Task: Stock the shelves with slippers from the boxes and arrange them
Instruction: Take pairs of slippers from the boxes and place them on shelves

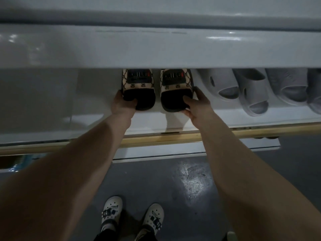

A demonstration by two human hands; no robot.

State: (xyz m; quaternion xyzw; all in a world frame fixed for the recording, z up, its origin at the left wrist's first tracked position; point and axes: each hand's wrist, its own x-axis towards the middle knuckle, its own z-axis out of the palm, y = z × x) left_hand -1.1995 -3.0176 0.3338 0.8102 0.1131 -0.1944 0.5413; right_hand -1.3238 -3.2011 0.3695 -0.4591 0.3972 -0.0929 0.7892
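Beige patterned slippers with black footbeds (157, 87) sit on the white shelf (97, 119); my left hand (124, 103) and right hand (196, 103) pinch their heels. I am placing them; next I should align them beside the grey foam slippers (243, 87).

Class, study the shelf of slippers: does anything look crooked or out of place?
The grey slippers on the right lean and overlap, one heel jutting toward the shelf edge. The patterned pair, held by the left hand and right hand, sits straight, side by side.
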